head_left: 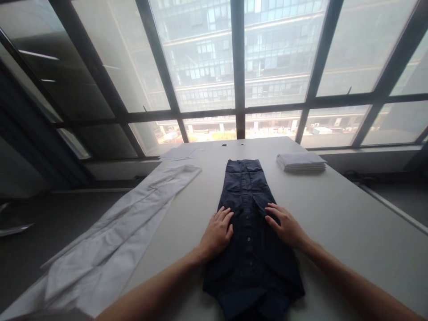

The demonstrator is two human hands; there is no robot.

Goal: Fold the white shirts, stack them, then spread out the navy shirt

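A dark navy button-up shirt [248, 232] lies lengthwise on the white table, its narrow end away from me and its wider end near me. A row of small buttons runs down its middle. My left hand [217, 231] rests on the shirt's left edge, palm down, with the fingers loosely spread. On the right edge, at about the same height, my right hand [283, 223] lies with its fingers apart. Neither hand grips the cloth. The shirt's nearest part is cut off by the bottom of the view.
Long white garments [110, 240] stretch along the table's left side. Behind them lie white sheets [179, 153]. A folded white stack [301, 162] sits at the back right of the white table [337, 223]. Large windows [207, 58] rise beyond the far edge.
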